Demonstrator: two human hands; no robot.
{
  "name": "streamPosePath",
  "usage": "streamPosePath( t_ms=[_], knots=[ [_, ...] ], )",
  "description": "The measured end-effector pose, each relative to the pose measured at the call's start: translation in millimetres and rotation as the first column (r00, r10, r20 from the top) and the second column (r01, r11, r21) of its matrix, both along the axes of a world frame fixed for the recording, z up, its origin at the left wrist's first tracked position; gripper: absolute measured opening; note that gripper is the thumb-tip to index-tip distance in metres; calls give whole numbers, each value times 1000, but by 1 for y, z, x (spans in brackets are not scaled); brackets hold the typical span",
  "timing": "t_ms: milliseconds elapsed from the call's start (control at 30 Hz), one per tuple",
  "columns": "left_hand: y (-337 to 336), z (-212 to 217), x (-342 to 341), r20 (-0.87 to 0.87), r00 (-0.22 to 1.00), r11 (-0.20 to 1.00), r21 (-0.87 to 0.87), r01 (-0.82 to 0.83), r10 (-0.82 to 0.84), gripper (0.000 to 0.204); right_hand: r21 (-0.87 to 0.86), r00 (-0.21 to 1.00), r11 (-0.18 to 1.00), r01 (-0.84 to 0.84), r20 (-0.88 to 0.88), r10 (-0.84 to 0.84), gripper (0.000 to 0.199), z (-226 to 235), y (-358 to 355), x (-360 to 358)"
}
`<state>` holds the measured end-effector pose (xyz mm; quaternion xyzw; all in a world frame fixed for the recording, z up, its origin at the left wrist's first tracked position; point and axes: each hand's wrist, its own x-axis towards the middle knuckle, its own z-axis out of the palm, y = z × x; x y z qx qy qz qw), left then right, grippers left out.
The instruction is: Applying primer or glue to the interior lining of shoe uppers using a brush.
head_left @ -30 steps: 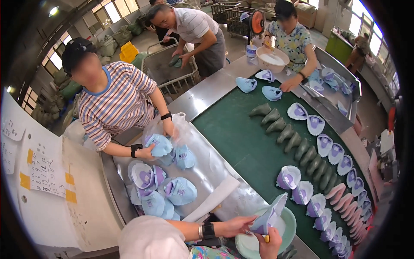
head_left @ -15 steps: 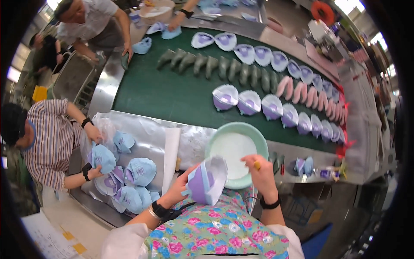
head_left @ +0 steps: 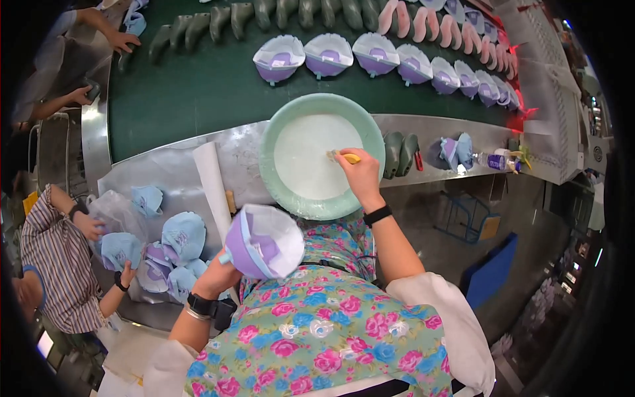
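My left hand (head_left: 215, 278) is closed around a purple and light-blue shoe upper (head_left: 246, 246), its white-lined opening turned up and to the right. Over the light-green basin (head_left: 323, 102), my right hand (head_left: 364, 177) pinches a small brush by its yellow handle (head_left: 352, 159). The brush's pale tip is at the white liquid (head_left: 304, 162) in the basin. The shoe upper is held apart from the basin, just below its left side.
Beyond the basin, a green belt (head_left: 192, 99) carries rows of shoe uppers (head_left: 329, 54), dark shoe lasts (head_left: 241, 20) and pink insoles (head_left: 420, 25). A co-worker in a striped shirt (head_left: 56, 264) handles uppers at left. Right of the basin stand two dark lasts (head_left: 400, 155) and a bottle (head_left: 491, 160).
The view has tilted down. My right hand has reached into the basin with the brush. My left hand has moved down and left with the shoe upper, whose opening now shows more.
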<state>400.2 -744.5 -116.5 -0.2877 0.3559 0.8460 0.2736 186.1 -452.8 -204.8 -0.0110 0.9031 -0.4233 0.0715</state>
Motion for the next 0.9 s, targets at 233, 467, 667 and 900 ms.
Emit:
streamPosePath(
  t_ms=[233, 467, 667, 900],
  knots=[
    [35, -30, -38, 5, 960, 960, 0, -279, 279, 49, -38, 1000, 999, 28, -11, -29, 16, -30, 5, 9],
    [43, -38, -73, -45, 981, 981, 65, -185, 188, 46, -574, 963, 819, -19, 211, 170, 18, 102, -16, 1],
    [60, -21, -91, -91, 981, 985, 10, -172, 173, 33, -523, 981, 852, -16, 155, 113, 16, 109, -9, -5],
    [49, -37, -94, -307, 938, 985, -6, -171, 161, 47, -281, 948, 950, 138, 314, -45, 26, 120, -6, 16]
  ],
)
